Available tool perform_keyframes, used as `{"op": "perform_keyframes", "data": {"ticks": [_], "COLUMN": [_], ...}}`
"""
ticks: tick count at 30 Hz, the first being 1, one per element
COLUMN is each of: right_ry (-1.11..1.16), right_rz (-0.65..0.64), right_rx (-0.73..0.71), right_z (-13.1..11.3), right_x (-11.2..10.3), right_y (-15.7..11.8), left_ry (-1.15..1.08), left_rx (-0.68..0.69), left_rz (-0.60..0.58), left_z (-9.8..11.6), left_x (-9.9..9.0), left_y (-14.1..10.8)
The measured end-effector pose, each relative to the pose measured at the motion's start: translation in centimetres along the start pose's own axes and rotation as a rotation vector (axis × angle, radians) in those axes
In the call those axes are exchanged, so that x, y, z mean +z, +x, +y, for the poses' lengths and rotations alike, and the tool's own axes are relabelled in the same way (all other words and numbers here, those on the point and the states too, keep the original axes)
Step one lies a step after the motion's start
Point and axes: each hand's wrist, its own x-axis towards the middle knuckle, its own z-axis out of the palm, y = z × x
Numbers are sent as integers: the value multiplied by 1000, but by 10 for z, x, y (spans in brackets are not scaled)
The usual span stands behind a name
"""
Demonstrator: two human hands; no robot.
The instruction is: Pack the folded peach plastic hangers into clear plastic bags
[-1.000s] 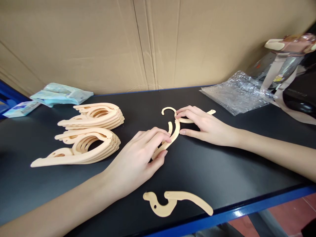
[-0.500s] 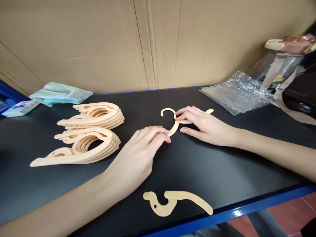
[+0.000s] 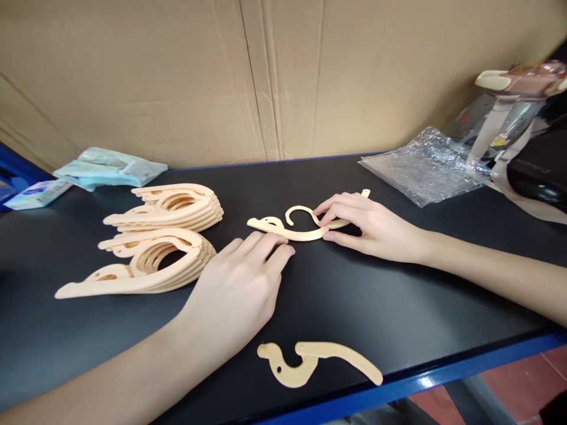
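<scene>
A cream folding clothes hanger [image 3: 305, 235] lies on the black tabletop, its hook curling to the left and its two arms spread to either side. My right hand [image 3: 363, 227] is closed on its middle, with the thumb below the joint and the fingers by the hook's base; the palm covers much of the right arm. Below the hanger's left arm rests my left hand [image 3: 245, 271], its fingers loosely stretched and the fingertips at the arm's lower edge, not wrapped around it. Closer to me lies a separate cream piece [image 3: 295, 372], with a curved body and a swung-out arm.
Two stacks of folded cream hangers, a rear stack [image 3: 195, 218] and a front stack [image 3: 177, 280], stand at the left. Blue-white packets [image 3: 108, 168] lie behind them. At the right are a crumpled clear plastic bag [image 3: 420, 168] and a strapped bottle [image 3: 516, 88]. Cardboard [image 3: 177, 77] backs the table.
The hanger's left arm has swung out to the left, and its hook has shifted slightly down. My left hand has drawn back a little to the left; my right hand stays on the hanger.
</scene>
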Motion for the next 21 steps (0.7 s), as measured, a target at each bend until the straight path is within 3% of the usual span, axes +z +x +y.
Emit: {"op": "perform_keyframes", "data": {"ticks": [11, 16, 21], "right_ry": [35, 47, 67], "right_rz": [-29, -92, -191], "right_rx": [-71, -82, -194], "right_z": [-4, -7, -10], "right_x": [-2, -3, -3], "right_y": [0, -1, -2], "left_ry": [25, 63, 17], "left_rx": [-102, -144, -188], "left_rz": [-35, -35, -15], "left_z": [-1, -6, -13], "left_x": [3, 5, 12], "left_y": [1, 1, 1]}}
